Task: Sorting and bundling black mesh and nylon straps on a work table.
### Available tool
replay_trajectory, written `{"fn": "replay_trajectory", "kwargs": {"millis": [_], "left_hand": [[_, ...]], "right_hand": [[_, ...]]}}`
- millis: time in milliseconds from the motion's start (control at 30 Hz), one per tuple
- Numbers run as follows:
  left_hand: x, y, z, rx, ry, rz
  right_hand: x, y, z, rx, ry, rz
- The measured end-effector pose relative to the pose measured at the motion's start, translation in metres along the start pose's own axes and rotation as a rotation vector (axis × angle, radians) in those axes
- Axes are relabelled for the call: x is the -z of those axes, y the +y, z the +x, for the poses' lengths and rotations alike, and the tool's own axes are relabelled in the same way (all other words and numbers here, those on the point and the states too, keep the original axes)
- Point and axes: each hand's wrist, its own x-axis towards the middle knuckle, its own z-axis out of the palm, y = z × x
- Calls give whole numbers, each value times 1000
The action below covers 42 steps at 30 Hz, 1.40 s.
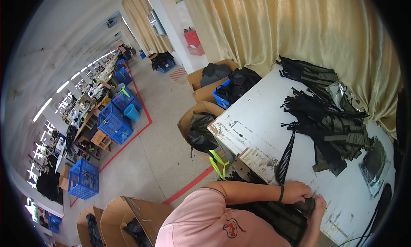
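Note:
My left hand (296, 191), with a dark band at its wrist, is closed on the edge of a dark olive fabric piece (305, 205). Close beside it, my right hand (317, 207) pinches the same piece from the other side. The fabric hangs over the near edge of the white worn table (261, 114) and down in front of my body; its lower part is partly hidden by my arm and shirt. A strip of black mesh (286, 159) lies just beyond my left hand. Further back is a heap of black and olive fabric pieces (329, 118) with fringed ends.
A clear plastic bag with dark fabric (374, 165) lies at the table's right. Cardboard boxes (187, 123) and a blue crate (222, 97) of dark goods stand along its left. More open boxes (141, 217) sit below. Gold curtains (308, 37) hang behind.

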Motion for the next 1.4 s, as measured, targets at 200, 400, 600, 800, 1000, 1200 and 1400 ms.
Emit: {"fn": "replay_trajectory", "kwargs": {"millis": [200,400,600,800,1000,1200,1400], "left_hand": [[2,8,5,263,-120,-376],[8,-7,12,221,26,-727],[21,2,13,85,80,-533],[28,31,17,78,-151,-586],[15,11,21,328,-165,-140],[37,5,24,385,-237,-375],[56,-8,1,302,-623,-82]], "right_hand": [[-18,-12,-15,10,-144,40],[-6,-19,-19,-117,-476,145],[-18,-21,-28,-79,-473,358],[-8,-11,-36,427,-81,-528],[13,-14,-16,414,258,-564],[-30,-49,-11,290,-294,-607],[48,-83,-39,97,-41,-191]]}}
